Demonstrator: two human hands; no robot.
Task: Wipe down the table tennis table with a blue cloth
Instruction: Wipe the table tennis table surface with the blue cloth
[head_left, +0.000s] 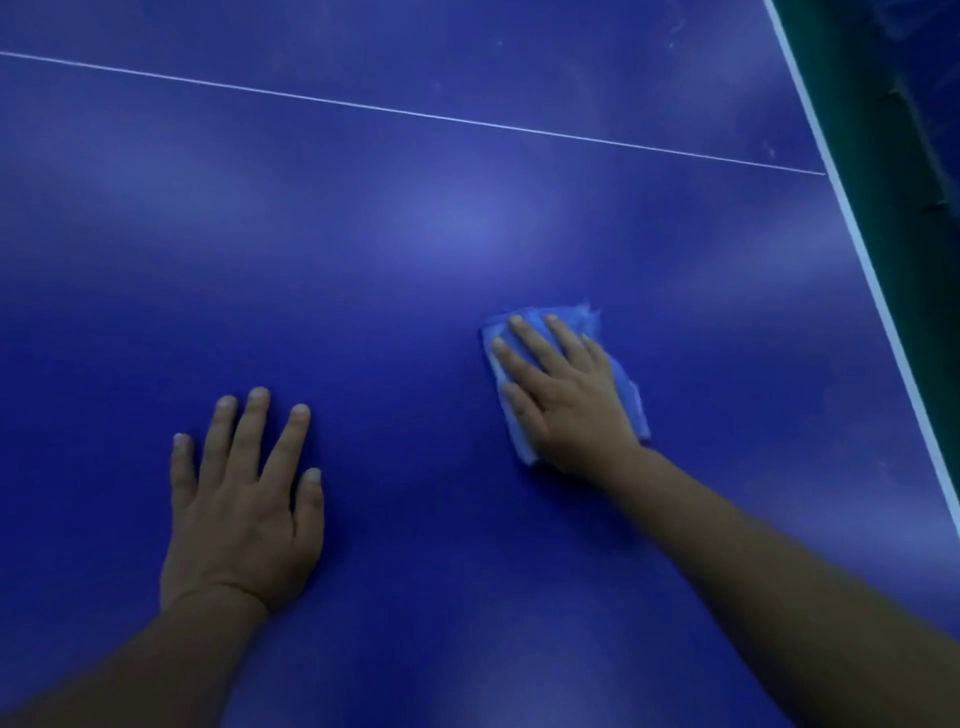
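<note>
Right of centre in the frame, the right hand (563, 395) lies flat on the cloth (631, 395), its fingers (524, 345) straight and a little spread, pointing toward the upper left. The fingertips stop just short of the cloth's far edge, so a strip of blue fabric shows beyond them. More cloth shows along the thumb side at the left and past the little finger at the right, where the edge looks frayed. The palm covers the middle of the cloth, and the heel of the hand sits at its near corner.

At lower left the left hand (244, 512) rests palm down on the bare table (441, 218), fingers straight and fanned apart, holding nothing, well apart from the cloth.

A thin white line (415, 115) crosses the table's blue surface in the upper part of the frame. At the far right a white edge band (872, 291) runs diagonally, with dark green (919, 156) beyond it.
</note>
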